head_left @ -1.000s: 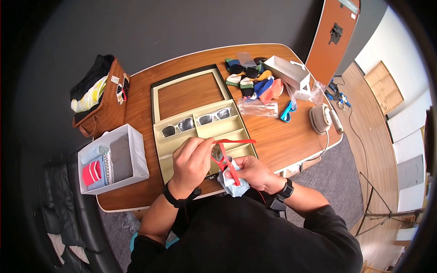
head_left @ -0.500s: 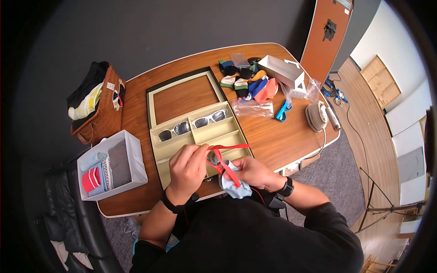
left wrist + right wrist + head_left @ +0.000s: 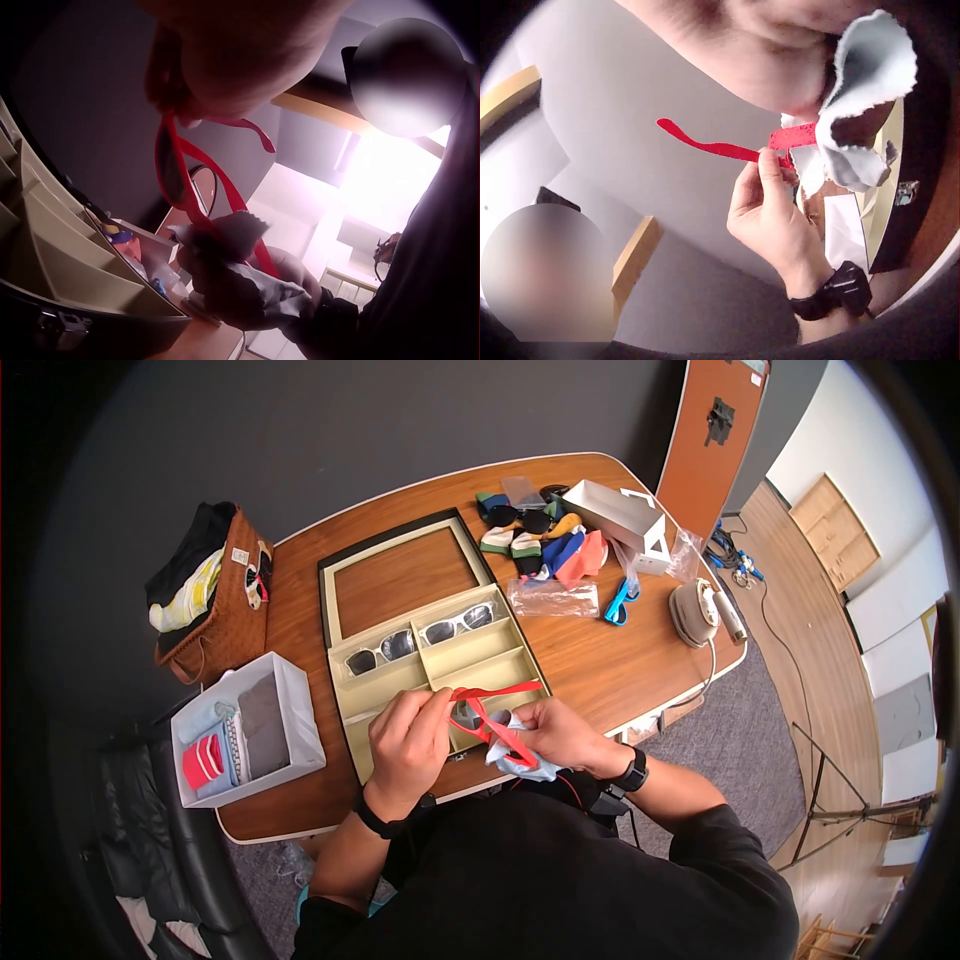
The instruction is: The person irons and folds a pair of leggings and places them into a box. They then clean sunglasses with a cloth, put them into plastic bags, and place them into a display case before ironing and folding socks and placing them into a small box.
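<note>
In the head view, my left hand (image 3: 408, 748) pinches a pair of red-framed sunglasses (image 3: 496, 689) at the corner where frame and temple meet. Both temples stick out to the right. My right hand (image 3: 562, 740) holds a crumpled pale blue cloth (image 3: 538, 769) around the other side of the frame. From the left wrist, one dark lens (image 3: 173, 174) shows bare, while the cloth (image 3: 281, 298) hides the far lens. Just beyond the hands lies an open eyeglass display case (image 3: 487, 664) with cream compartments. Two pairs of white-framed sunglasses (image 3: 382, 652) sit in its back row.
A white bin (image 3: 310, 735) of folded clothes and a brown basket (image 3: 222, 622) stand at left. To the right are blue sunglasses (image 3: 619, 603), clear plastic bags (image 3: 553, 600), a pile of colourful socks (image 3: 580, 558), a white box (image 3: 610, 515) and a garment steamer (image 3: 692, 615).
The head view has shifted slightly. Both hands keep their hold on the red sunglasses, and the cloth under the right hand has bunched differently and hangs less far down.
</note>
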Demonstrator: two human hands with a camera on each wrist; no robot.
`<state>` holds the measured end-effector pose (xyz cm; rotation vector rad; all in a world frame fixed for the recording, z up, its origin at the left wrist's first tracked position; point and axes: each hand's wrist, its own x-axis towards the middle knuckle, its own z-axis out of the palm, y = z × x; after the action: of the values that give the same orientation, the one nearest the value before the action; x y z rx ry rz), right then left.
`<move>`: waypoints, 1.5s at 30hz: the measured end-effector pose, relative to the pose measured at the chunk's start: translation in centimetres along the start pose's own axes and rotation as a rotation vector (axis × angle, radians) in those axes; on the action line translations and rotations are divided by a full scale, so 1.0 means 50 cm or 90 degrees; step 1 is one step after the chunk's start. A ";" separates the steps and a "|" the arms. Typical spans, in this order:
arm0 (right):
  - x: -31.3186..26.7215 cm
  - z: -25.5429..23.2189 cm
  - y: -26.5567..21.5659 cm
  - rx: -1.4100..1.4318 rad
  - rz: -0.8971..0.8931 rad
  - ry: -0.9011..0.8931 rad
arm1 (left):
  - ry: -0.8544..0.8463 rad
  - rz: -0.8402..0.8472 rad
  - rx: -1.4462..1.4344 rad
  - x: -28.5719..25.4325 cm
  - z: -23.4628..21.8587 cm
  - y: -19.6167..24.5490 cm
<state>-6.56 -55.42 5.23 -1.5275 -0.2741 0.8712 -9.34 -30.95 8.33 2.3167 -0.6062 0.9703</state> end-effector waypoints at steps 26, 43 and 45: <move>-0.041 -0.237 0.031 -0.885 -0.221 0.698 | 0.029 -0.241 -0.069 -0.005 -0.027 -0.042; -0.032 0.043 -0.075 -0.610 -0.495 0.344 | -0.004 -0.148 -0.025 -0.010 -0.031 -0.023; -0.031 0.047 -0.077 -0.580 -0.503 0.349 | -0.098 -0.056 -0.003 -0.016 -0.034 -0.033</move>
<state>-7.92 -53.96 9.56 -2.1535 -0.8651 -0.3847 -9.73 -28.49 8.25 2.4069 -0.5620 0.7550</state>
